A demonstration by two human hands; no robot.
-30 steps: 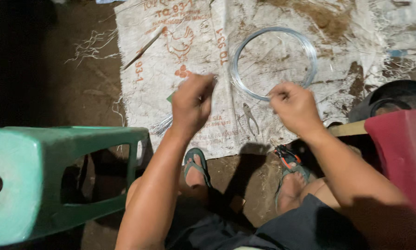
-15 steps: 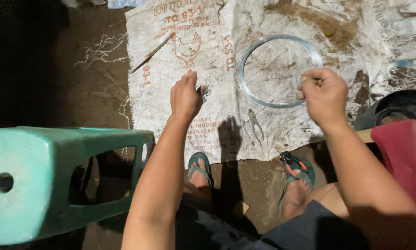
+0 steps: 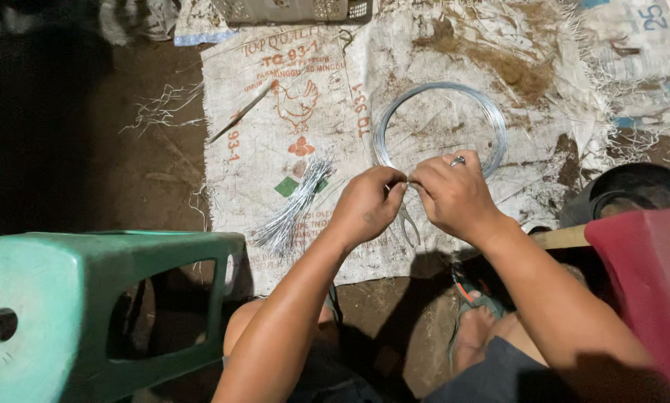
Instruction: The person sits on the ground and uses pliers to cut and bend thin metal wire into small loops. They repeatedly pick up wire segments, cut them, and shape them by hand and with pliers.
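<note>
Nearest the camera, two bare knees and two sandalled feet, one sandal (image 3: pixel 475 297) showing below the right wrist. To the left of the arms sits one green plastic stool (image 3: pixel 104 298); to the right, one red plastic seat edge (image 3: pixel 645 283) with a dark round tub (image 3: pixel 633 190) just beyond it.

Now the hands. The left hand (image 3: pixel 366 205) and the right hand (image 3: pixel 454 195) meet fingertip to fingertip, each grip pinched together on what looks like a short piece of thin wire (image 3: pixel 407 181); it is almost hidden between the thumbs, so I judge this from the pinch alone. One ring shows on the right hand. Just under the two grips lies one pair of pliers (image 3: pixel 409 227), handles showing.

The risks, as I read them: a cut wire end is sharp and springy, so a slip in either pinch could prick a fingertip or flick the piece away into the dirt, where it would be hard to find in this light.

Left of the left grip, one loose bundle of cut wire lengths (image 3: pixel 290 209), too many to count. Just beyond both grips, one wire coil (image 3: pixel 492 119), which could spring loose and tangle if snagged. All rest on one printed woven sack (image 3: pixel 275 89) spread on the ground. Far left, one thin stick (image 3: pixel 242 112); at the top, one grey crate edge (image 3: pixel 290 9).
</note>
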